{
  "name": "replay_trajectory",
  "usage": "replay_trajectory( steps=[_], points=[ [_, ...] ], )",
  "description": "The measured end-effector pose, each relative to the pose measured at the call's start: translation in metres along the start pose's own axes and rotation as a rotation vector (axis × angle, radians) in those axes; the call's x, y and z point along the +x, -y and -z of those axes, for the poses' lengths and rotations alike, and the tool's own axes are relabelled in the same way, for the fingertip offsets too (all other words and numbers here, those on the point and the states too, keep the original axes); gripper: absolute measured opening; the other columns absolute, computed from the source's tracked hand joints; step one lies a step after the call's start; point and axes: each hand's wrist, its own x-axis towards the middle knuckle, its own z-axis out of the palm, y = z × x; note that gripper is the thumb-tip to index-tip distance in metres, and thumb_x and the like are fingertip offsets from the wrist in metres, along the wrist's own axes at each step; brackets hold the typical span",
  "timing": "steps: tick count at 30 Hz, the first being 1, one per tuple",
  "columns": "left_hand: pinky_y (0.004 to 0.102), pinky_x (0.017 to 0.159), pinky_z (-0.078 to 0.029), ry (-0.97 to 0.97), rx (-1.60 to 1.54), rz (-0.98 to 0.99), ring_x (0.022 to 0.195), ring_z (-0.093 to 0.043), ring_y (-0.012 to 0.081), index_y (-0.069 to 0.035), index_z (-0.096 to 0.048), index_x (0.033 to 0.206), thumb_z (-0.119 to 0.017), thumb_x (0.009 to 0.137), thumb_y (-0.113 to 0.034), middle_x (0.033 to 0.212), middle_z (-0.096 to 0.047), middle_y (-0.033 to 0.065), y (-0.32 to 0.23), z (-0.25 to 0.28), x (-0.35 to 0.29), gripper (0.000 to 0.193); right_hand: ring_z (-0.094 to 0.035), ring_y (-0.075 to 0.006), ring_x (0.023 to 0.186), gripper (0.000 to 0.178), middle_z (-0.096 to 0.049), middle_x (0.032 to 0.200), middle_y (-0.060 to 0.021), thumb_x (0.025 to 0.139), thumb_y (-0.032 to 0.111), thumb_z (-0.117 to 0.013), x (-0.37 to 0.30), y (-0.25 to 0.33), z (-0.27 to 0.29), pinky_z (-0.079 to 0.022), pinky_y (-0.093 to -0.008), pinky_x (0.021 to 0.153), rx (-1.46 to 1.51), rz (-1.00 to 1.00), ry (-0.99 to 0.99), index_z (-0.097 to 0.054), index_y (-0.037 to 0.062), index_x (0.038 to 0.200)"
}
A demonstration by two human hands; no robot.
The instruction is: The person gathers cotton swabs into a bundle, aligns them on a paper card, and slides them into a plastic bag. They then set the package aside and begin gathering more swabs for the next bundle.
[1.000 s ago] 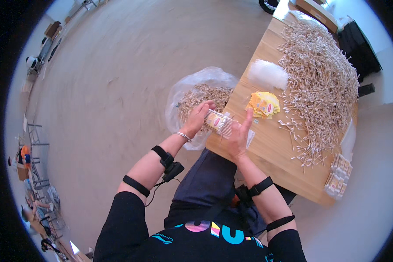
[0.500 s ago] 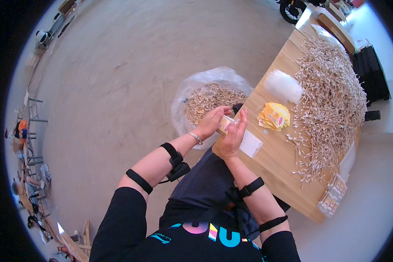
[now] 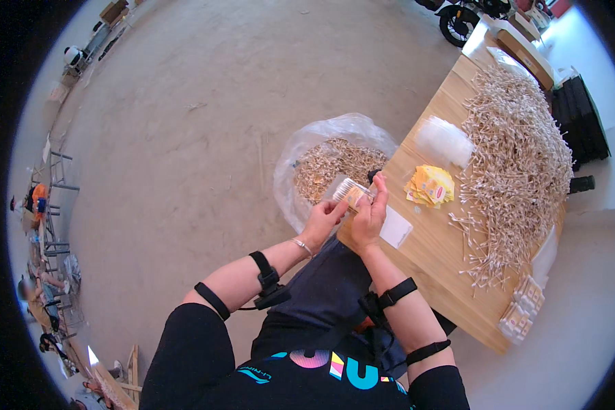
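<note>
A small clear packet of cotton swabs [image 3: 349, 192] with a yellow card in it is between my two hands, above the table's near-left corner. My left hand [image 3: 321, 224] pinches its lower left edge with the fingertips. My right hand [image 3: 369, 220] is closed around its right side, thumb across the front. The white swab tips face away from me. Close to my right hand lie a white rectangular sheet [image 3: 395, 227] and a loose stack of yellow cards [image 3: 430, 186] on the wooden table [image 3: 430, 249].
A large heap of cotton swabs [image 3: 516, 164] covers the table's right side, with a stack of clear bags [image 3: 444, 141] beside it. Several filled packets [image 3: 523, 309] sit at the near right corner. A plastic sack of swabs [image 3: 331, 164] stands on the floor left of the table.
My left hand has moved down and toward me, from the packet's far side to its lower edge. The packet now shows its swab tips, and my right hand still holds it.
</note>
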Motion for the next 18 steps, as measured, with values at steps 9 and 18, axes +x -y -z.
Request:
replay_trajectory(
  steps=[9,18],
  points=[
    [0.0228,0.054,-0.044,-0.248,-0.163,-0.055,0.064,-0.055,0.0061,0.001,-0.067,0.08,-0.072,0.082,-0.027,0.076,-0.065,0.0024,-0.022,-0.033,-0.003,0.029,-0.027,-0.038,0.135,0.038,-0.038,0.139,-0.0242,0.089,0.009,-0.041,0.002,-0.002,0.001,-0.019,-0.043,0.111,-0.163,-0.005,0.17,-0.044,-0.0019,0.125],
    [0.0239,0.054,-0.046,-0.259,-0.283,-0.159,0.064,-0.057,0.0067,-0.001,-0.067,0.086,-0.07,0.084,-0.024,0.078,-0.066,0.0026,-0.026,-0.034,0.012,0.024,-0.023,-0.0405,0.135,0.04,-0.039,0.137,-0.023,0.093,0.017,-0.041,0.001,0.006,0.0,-0.018,-0.0456,0.11,-0.142,-0.046,0.173,-0.044,-0.0003,0.129]
  ],
)
